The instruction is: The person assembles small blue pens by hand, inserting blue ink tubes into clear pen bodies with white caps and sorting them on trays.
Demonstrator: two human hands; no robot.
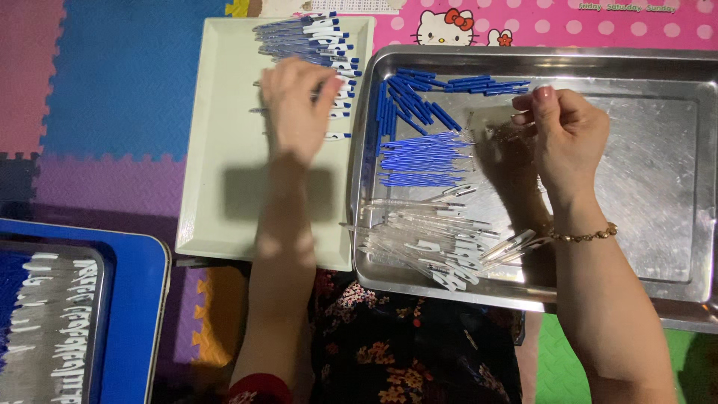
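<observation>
Two hands over two trays. Left hand (299, 105) lies flat, fingers spread, on finished pens (318, 45) in the pale tray (217, 150). Right hand (565, 131) pinches something thin, unclear what, above the steel tray (658, 172); blue refills (422, 157) and clear barrels (426, 232) lie left of its fingers.

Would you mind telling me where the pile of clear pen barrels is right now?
In the head view, the clear pen barrels lie in the near left corner of the steel tray, just below the blue refills and left of the right hand's wrist.
</observation>
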